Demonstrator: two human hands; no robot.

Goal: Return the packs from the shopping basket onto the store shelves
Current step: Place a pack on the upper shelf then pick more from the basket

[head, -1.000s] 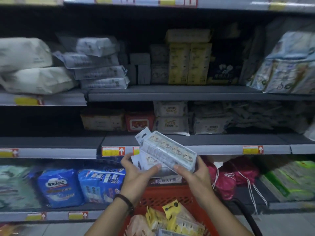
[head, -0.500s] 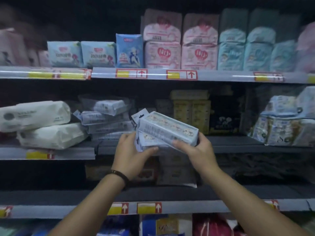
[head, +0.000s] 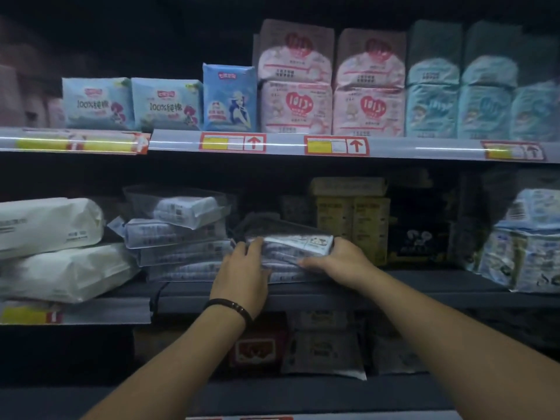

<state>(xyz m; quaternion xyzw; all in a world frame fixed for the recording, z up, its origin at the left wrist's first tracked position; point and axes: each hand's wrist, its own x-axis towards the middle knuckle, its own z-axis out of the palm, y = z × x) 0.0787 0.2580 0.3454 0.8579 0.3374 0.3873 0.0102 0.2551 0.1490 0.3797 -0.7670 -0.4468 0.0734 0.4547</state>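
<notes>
A stack of clear-wrapped white packs lies flat on the middle shelf, just right of a pile of similar clear packs. My left hand grips the stack's left end, a dark band on its wrist. My right hand holds the right end, fingers curled over the front edge. Both hands are closed on the stack, which rests on or just above the shelf board. The shopping basket is out of view.
White soft bundles fill the shelf's left. Yellow boxes and a dark pack stand right of my hands, blue-white bags further right. The upper shelf carries blue and pink packs. A lower shelf holds a red pack.
My hands carried the packs up from over the basket and forward onto the middle shelf beside the clear pile. The view tilted upward, so the basket dropped out of sight.
</notes>
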